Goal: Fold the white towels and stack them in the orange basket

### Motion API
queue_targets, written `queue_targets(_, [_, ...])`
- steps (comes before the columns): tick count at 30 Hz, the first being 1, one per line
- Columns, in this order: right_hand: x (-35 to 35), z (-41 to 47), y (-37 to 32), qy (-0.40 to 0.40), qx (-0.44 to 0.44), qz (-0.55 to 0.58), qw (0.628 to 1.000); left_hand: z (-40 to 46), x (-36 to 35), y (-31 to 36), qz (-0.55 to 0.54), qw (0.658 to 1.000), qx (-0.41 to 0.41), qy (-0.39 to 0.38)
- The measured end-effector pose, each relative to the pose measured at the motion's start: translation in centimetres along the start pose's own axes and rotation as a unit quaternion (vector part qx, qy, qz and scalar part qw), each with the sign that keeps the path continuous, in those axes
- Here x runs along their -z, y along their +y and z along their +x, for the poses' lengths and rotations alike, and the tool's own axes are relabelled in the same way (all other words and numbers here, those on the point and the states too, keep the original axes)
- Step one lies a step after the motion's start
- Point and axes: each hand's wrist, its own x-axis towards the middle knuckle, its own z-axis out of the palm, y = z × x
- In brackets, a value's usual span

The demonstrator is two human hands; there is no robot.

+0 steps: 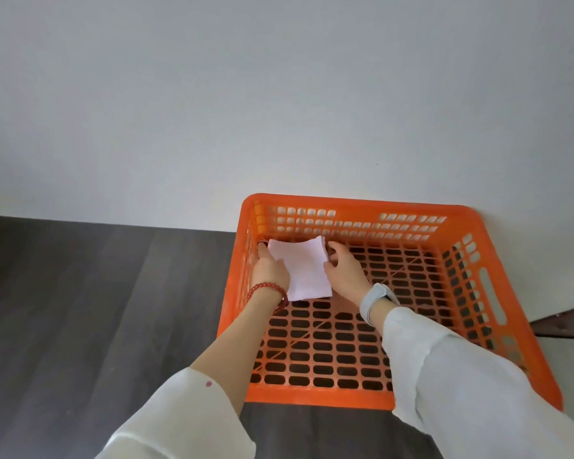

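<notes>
Placement is the step I judge to be in hand. From the head view, I see a folded white towel (pixel 304 268) down in the far left corner of the orange basket (pixel 352 202), lying on or just above the slotted floor; I cannot tell whether it has fully landed. My left hand (pixel 269 268) holds the towel's left edge, fingers reaching along it toward the far wall. My right hand (pixel 343 271) has its fingers curled at the towel's right edge, pinching or steadying it. So the towel sits between the two hands, each touching one side.

To do this well, I would lower both edges evenly so the fold stays square, press it flat against the corner, then slide the fingers out sideways without dragging the top layer open. No other towel shows in the basket, so this looks like the base of the stack.
</notes>
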Motion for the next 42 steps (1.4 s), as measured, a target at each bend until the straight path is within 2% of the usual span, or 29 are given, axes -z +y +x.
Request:
queue_targets(2, [-0.5,0.0,0.9,0.037,0.033,-0.108,0.993,0.0,-0.8,-0.2,0.101,0.994,-0.026,-0.033])
queue_targets(4, [-0.8,-0.3,1.8,0.044,0.111,-0.255,0.959,-0.2,-1.5,-0.9,0.23,0.966,-0.089,-0.074])
queue_targets(6, [-1.1,-0.7,2.4,-0.013,0.159,-0.358,0.92,-0.2,-2.1,-2.0,0.317,0.932,-0.128,-0.122])
queue_targets(9, [-1.7,-0.9,2.9,-0.103,0.113,-0.392,0.907,0.2,-2.2,-2.9,0.347,0.914,-0.123,-0.17])
queue_targets(12, [-1.5,-1.5,2.4,-0.132,0.094,-0.387,0.908,-0.2,-1.7,-2.6,0.369,0.907,-0.139,-0.149])
queue_targets(16, [0.6,-2.9,1.2,-0.094,0.062,-0.361,0.926,-2.4,0.1,-0.4,0.328,0.925,-0.163,-0.105])
queue_targets(20, [4.2,-6.9,-1.6,-0.062,0.055,-0.186,0.979,-6.9,3.0,1.6,0.269,0.939,-0.201,-0.073])
queue_targets(24, [8.3,-13.6,-2.7,0.015,0.077,-0.102,0.992,-12.4,5.0,3.1,0.214,0.944,-0.249,-0.042])
queue_targets(28, [12.1,-20.8,-0.9,0.093,0.077,-0.055,0.991,-18.8,4.6,5.3,0.151,0.934,-0.321,-0.028])
queue_targets(34, [19.1,-33.1,6.1,0.212,0.026,0.011,0.977,-29.6,-1.9,10.6,0.101,0.892,-0.436,-0.061])
queue_targets(42, [31.0,-60.6,25.6,0.405,-0.101,0.013,0.909,-57.4,-20.5,18.2,0.07,0.781,-0.586,-0.204])
